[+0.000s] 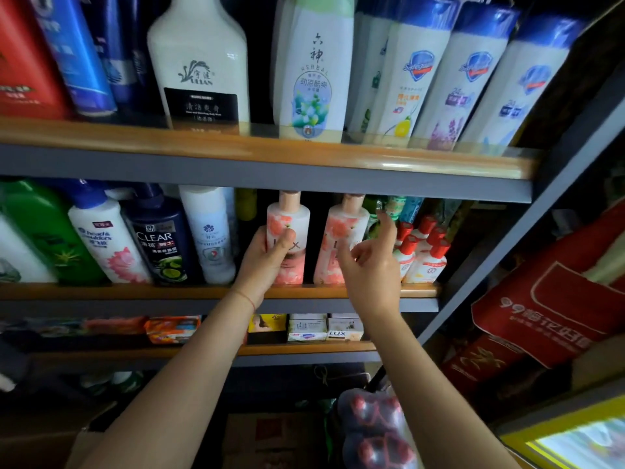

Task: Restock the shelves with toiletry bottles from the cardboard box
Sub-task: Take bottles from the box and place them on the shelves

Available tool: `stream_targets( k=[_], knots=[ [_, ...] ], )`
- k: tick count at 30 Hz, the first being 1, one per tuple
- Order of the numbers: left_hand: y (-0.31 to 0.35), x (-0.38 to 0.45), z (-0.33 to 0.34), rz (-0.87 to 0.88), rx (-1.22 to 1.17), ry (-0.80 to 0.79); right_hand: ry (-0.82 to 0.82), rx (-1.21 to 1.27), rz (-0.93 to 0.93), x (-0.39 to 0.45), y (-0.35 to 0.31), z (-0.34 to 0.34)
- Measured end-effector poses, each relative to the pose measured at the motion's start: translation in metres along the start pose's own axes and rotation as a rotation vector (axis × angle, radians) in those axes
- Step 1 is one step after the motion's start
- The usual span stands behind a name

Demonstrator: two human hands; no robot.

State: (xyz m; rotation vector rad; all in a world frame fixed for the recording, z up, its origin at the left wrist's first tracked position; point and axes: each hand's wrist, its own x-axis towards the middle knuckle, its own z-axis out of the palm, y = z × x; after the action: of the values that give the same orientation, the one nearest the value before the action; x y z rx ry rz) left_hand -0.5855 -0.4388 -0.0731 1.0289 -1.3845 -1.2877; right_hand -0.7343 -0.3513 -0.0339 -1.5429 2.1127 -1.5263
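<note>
Lux bottle (287, 231) upright on the middle shelf (135, 292), left hand (267, 262) clamped round its body, right hand (368, 262) spread and empty at the twin Lux bottle (341, 231) just right; risk: a nudge tips the twin into the small red-capped bottles (422, 252)

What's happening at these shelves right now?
A person is stocking a shop shelf. Their left hand grips a pink Lux bottle standing on the middle shelf. Their right hand is open, fingers spread, in front of a second pink bottle beside it.
</note>
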Motion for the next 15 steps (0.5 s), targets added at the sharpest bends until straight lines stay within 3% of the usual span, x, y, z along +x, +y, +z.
stream_targets(
  k=[6,15],
  knots=[
    [0.003,-0.004,-0.003,-0.028,0.117,-0.002,-0.363,-0.236,0.113,0.057,-0.01,-0.011],
    [0.012,0.006,-0.015,-0.036,0.317,-0.109,-0.443,-0.091,0.175,0.066,-0.016,-0.006]
  ],
)
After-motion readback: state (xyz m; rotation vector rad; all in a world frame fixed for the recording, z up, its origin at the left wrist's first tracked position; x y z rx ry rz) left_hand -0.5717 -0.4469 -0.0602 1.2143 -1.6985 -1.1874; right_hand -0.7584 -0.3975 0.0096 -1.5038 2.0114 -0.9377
